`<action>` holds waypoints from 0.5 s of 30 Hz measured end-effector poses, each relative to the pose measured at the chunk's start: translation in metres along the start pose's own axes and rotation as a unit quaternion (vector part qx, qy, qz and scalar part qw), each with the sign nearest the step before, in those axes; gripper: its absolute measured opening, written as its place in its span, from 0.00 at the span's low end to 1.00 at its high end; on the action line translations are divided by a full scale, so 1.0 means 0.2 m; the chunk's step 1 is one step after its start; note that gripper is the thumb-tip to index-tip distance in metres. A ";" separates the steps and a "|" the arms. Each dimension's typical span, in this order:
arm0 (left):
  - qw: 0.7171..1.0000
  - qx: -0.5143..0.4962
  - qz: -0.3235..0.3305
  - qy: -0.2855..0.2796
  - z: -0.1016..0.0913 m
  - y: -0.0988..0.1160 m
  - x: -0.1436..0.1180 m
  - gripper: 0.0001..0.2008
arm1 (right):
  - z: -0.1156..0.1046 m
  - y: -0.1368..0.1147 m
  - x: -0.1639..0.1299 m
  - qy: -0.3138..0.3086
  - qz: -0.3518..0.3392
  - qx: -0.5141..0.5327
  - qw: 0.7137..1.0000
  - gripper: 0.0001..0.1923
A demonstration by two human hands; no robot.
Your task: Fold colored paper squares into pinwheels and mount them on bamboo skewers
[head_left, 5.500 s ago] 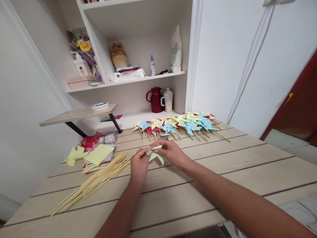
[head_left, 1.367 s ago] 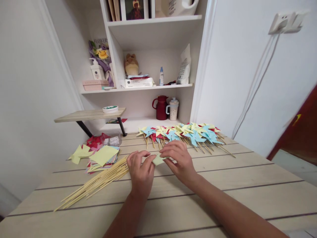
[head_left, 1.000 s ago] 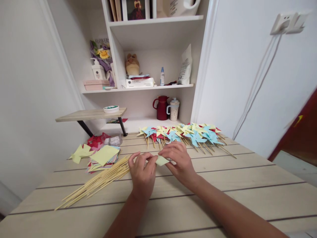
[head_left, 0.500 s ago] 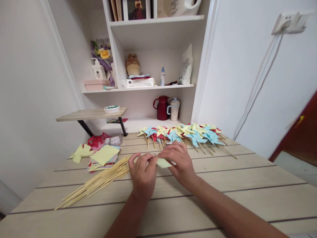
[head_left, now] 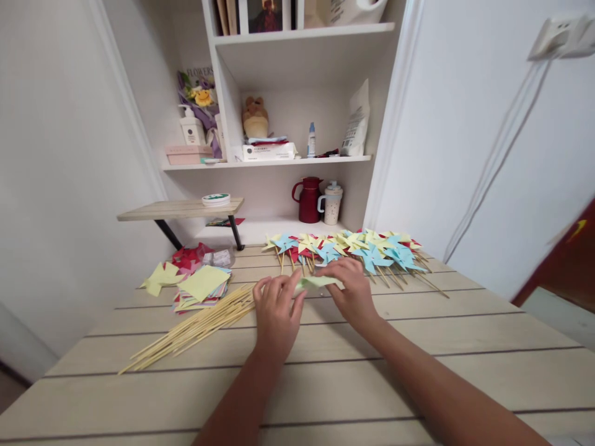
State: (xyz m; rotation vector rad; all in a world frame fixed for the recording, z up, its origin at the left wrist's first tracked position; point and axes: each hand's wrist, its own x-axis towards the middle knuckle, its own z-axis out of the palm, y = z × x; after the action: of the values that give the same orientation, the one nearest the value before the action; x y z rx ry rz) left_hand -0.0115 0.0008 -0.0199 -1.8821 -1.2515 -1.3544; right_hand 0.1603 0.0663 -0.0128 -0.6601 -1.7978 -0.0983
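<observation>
Nearest, bare planks of the wooden table (head_left: 325,384), crossed by both forearms. Just beyond, left hand (head_left: 277,313) and right hand (head_left: 353,291) pinching a pale green paper piece (head_left: 316,283) between fingertips, held low over the tabletop, partly folded, not yet on a stick. Left of the hands, a loose sheaf of bamboo sticks (head_left: 195,328), unused. Further left, a stack of paper squares (head_left: 202,288) and a few cut pieces, uncut stock still waiting. Behind the hands, a long row of finished pinwheels (head_left: 353,248) in blue, yellow and red, already on sticks. Judging by that row against the remaining sticks and paper: well underway, with plenty left. At the back, a shelf unit with a red jug (head_left: 309,199).
</observation>
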 end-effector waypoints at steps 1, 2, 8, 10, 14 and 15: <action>1.000 -0.012 -0.028 -0.003 0.00 -0.01 0.00 0.19 | 0.00 0.01 0.00 0.000 0.019 0.000 1.000 0.12; 0.998 -0.026 -0.060 0.000 0.00 -0.02 -0.01 0.19 | 0.00 0.03 -0.01 0.000 0.041 0.002 0.999 0.10; 0.955 -0.111 -0.267 0.063 -0.01 -0.15 -0.02 0.11 | 0.00 0.06 -0.02 0.005 0.152 0.070 0.986 0.05; 0.929 -0.129 -0.334 0.097 -0.05 -0.22 -0.01 0.11 | -0.01 0.06 -0.02 0.005 0.197 0.105 0.975 0.06; 0.886 -0.067 -0.414 0.196 -0.16 -0.36 0.00 0.12 | -0.01 0.06 -0.01 0.006 0.259 0.158 0.953 0.08; 0.899 -0.043 -0.400 0.173 -0.18 -0.38 0.00 0.11 | 0.00 0.06 -0.01 0.005 0.264 0.166 0.950 0.08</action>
State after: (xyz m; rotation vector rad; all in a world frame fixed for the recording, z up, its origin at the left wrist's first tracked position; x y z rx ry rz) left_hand -0.0957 0.0058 -0.0140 -1.0869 -1.8755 -2.0592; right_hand 0.1676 0.0757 -0.0181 -0.8656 -1.5234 0.5500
